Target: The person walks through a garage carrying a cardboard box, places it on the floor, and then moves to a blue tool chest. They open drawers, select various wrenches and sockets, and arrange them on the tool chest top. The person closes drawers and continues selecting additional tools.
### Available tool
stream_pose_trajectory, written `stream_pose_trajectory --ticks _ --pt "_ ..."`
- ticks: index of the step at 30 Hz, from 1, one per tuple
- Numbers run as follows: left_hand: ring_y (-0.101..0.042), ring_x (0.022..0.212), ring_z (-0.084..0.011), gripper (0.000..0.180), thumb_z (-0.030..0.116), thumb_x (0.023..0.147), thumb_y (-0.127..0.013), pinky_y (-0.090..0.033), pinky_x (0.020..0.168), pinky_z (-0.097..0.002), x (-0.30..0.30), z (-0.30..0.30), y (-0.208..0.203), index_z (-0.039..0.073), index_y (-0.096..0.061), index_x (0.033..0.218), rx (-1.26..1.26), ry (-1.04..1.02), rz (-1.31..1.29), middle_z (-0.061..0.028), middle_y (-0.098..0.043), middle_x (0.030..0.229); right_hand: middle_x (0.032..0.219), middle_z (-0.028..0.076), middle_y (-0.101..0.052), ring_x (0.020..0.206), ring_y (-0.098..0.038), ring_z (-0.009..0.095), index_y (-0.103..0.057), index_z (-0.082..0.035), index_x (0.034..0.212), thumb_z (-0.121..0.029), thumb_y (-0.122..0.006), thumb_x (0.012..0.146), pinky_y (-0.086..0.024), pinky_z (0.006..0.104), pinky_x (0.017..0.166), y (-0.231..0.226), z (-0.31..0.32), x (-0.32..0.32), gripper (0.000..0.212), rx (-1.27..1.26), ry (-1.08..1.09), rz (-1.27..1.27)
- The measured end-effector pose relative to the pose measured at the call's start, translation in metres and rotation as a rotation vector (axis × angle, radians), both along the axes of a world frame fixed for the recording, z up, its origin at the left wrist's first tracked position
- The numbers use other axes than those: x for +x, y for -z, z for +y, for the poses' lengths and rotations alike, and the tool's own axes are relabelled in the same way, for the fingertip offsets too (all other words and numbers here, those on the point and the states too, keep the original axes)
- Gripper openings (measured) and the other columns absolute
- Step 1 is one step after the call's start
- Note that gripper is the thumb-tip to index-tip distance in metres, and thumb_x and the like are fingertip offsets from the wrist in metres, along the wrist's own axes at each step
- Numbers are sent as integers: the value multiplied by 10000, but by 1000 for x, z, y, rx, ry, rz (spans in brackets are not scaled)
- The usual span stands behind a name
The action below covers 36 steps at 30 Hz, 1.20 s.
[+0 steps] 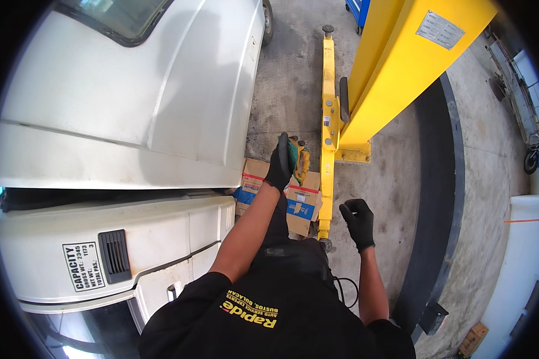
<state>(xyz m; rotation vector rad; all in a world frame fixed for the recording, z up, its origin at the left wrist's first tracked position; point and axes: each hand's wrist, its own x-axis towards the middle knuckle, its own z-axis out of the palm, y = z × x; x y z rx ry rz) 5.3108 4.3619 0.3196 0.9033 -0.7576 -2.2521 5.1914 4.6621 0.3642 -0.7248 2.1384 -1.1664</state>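
Note:
My left hand (pixel 279 163), in a black glove, is closed around a bunched green and yellow cloth (pixel 301 163). The arm reaches forward between a white vehicle (pixel 197 90) and the yellow lift arm (pixel 327 119). Below the cloth, flattened cardboard (pixel 302 203) with blue and red print lies on the floor. On the other side of the lift arm, my right hand (pixel 358 224), gloved in black too, hangs over the concrete with its fingers curled in. Nothing shows in it.
A thick yellow lift post (pixel 395 78) rises at front right, bolted down by a base plate (pixel 354 153). Beyond it curves a dark strip (pixel 436 197) along the floor. The vehicle's hood is raised over its front (pixel 120 239) at left. A blue cabinet (pixel 359 11) stands far ahead.

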Motion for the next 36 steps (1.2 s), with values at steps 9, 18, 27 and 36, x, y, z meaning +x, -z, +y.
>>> stream_pose_trajectory --ticks 9,18,27,36 --pt "-717 1078 -326 556 515 1053 -631 -563 933 -429 -120 -114 99 16 -678 1294 -555 -141 -616 -181 -752 1125 1561 164 -556 1123 -672 206 -347 -161 1703 -57 -684 983 -574 311 850 -69 -77 -64 802 -130 89 -125" --pt "-759 1030 -282 412 347 1103 -591 -598 925 -382 -172 -208 148 -39 -694 1206 -7 404 -136 -178 -772 1137 1393 147 -663 1169 -694 237 -510 -60 1559 -27 -655 1040 -578 296 892 -122 -320 -129 540 -41 269 -165" --pt "-703 1061 -179 244 143 1055 -706 -558 972 -357 -230 -354 -150 -8 -682 1246 -758 862 225 -107 -747 1171 1272 143 -692 1124 -702 232 -670 10 1339 36 -532 1052 -581 372 958 -199 -547 -221 320 -574 93 315" --pt "-702 839 -363 295 265 926 -845 -543 749 -432 -302 -418 -258 42 -693 1044 -1278 762 176 -150 -704 893 1552 170 -508 1358 -589 317 -416 -67 1636 -142 -532 1064 -519 459 1082 -257 -629 -300 589 -735 440 488"
